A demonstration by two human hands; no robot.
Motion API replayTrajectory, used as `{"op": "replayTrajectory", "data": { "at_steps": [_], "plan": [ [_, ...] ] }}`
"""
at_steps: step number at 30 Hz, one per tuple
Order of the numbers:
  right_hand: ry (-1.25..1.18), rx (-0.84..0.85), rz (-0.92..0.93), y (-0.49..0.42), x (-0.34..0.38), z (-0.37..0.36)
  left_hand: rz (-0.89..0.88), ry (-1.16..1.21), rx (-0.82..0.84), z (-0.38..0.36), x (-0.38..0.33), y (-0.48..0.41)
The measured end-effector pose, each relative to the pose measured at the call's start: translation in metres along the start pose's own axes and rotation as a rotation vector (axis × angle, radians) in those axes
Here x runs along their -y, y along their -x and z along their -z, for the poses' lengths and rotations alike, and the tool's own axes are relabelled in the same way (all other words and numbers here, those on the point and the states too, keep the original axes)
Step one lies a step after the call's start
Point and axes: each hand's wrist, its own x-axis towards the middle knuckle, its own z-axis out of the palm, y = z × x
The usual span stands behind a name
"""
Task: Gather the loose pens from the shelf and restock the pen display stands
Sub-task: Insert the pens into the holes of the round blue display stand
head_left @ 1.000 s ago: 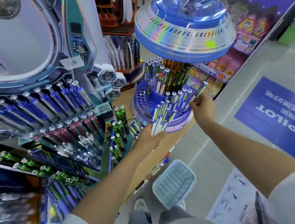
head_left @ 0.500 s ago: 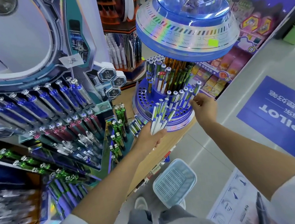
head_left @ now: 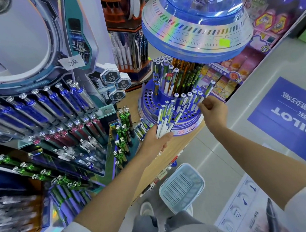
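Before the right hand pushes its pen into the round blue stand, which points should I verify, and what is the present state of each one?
1. The right hand pinches a single pen: ok.
2. The left hand grips the bundle of pens, and none looks to be slipping: ok.
3. The round blue stand has free holes: ok, many are open on its left side.
4. The pen tip is lined up with a free hole: cannot tell, because the hand hides the tip.
5. All loose pens are gathered from the shelf: not ok, as some loose pens lie beside the stand.
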Motion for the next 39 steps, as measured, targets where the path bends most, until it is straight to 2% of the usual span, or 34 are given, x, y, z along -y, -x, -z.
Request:
{"op": "replayTrajectory", "data": {
  "at_steps": [5,11,17,20,23,26,27,28,32,33,37,39],
  "plan": [
    [0.004,-0.020,0.006,0.001,-0.002,0.003,-0.019,0.023,0.003,-0.001,-0.001,0.001],
    [0.085,0.076,-0.034,0.001,-0.010,-0.002,-0.036,0.035,0.004,-0.003,-0.002,0.002],
    [0.259,-0.004,-0.016,-0.003,-0.020,-0.010,-0.026,0.041,-0.012,-0.003,0.002,0.003],
    [0.266,0.042,-0.053,-0.002,-0.025,-0.008,-0.022,0.036,-0.022,-0.003,0.004,0.004],
    [0.260,0.045,-0.013,-0.001,-0.025,-0.005,-0.030,0.053,-0.017,-0.005,0.003,0.007],
    [0.103,-0.075,0.060,0.014,-0.015,0.000,-0.044,0.058,-0.010,-0.008,0.000,0.010],
    [0.027,-0.067,0.070,0.021,-0.012,0.001,-0.047,0.057,-0.008,-0.009,-0.001,0.010],
    [-0.055,-0.001,0.056,0.029,-0.006,0.001,-0.051,0.058,-0.005,-0.011,-0.001,0.010],
    [-0.336,0.568,-0.129,0.053,0.011,0.004,-0.066,0.046,0.010,-0.020,-0.001,0.010],
    [-0.394,0.637,-0.164,0.055,0.012,0.004,-0.065,0.040,0.012,-0.022,-0.001,0.010],
    [-0.523,0.562,-0.180,0.053,0.013,0.009,-0.030,0.006,0.007,-0.026,0.003,0.007],
    [-0.544,0.465,-0.154,0.048,0.015,0.016,-0.007,0.017,-0.005,-0.026,0.005,0.005]
  ]
}}
